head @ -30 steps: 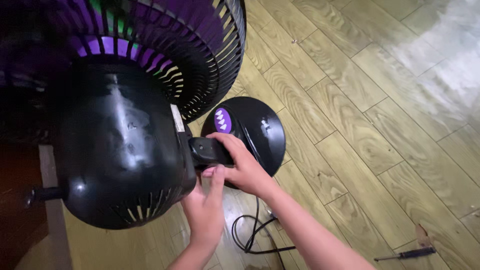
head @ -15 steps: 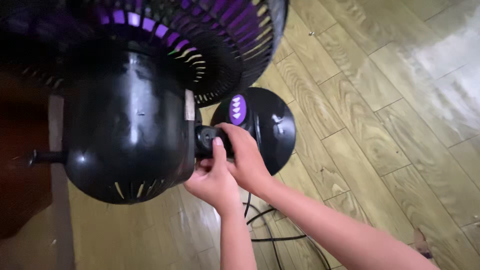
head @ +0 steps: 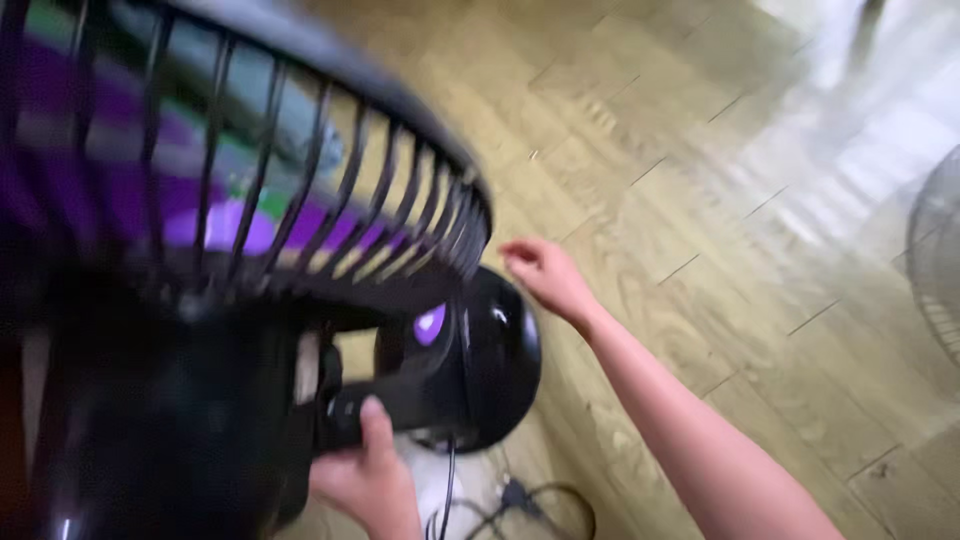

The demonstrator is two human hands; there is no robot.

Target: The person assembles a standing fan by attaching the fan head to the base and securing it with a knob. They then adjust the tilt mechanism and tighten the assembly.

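The left hand (head: 368, 478) sits low in the view, its fingers curled around the black neck piece (head: 385, 410) that juts from the back of the fan's motor housing (head: 150, 440); the thumb lies on top of that piece, so the hand is closed on it. The right hand (head: 545, 275) is off the fan altogether, held in the air to the right of the cage rim with its fingers loosely spread and slightly bent, gripping nothing. Its forearm runs down to the lower right corner of the view.

The electric fan fills the left half of the view, tilted and very close to the camera, and blurred. Its black wire cage (head: 330, 180) arches across the top left, and purple blades (head: 215, 225) show through the bars. Behind the neck piece, lower and just to the right of it, is the fan's round black base (head: 495, 350), with a small purple mark on its top. The base stands on a wooden plank floor (head: 700, 150). A black power cord (head: 540, 500) loops on the floor below the base, beside the left wrist. At the far right edge part of a grey wire grille (head: 940, 260) shows, well apart from both hands.
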